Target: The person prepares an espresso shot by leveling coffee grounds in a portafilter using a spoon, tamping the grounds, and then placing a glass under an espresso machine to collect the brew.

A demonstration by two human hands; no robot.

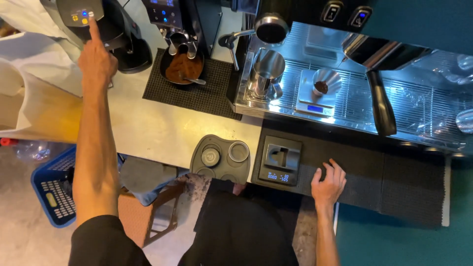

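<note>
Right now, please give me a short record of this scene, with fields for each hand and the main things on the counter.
left hand: index finger on a button of the grey grinder
right hand: flat on the dark mat, beside the small scale
bowl of ground coffee: under the black grinder
steel pitcher: on the drip tray
small cup: on a scale on that tray

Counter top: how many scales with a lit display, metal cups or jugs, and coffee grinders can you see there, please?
Scales with a lit display: 2, the black scale and the silver scale
Metal vessels: 2, the milk jug and the small dosing cup
Coffee grinders: 2, the left grinder and the right grinder
Total: 6
</note>
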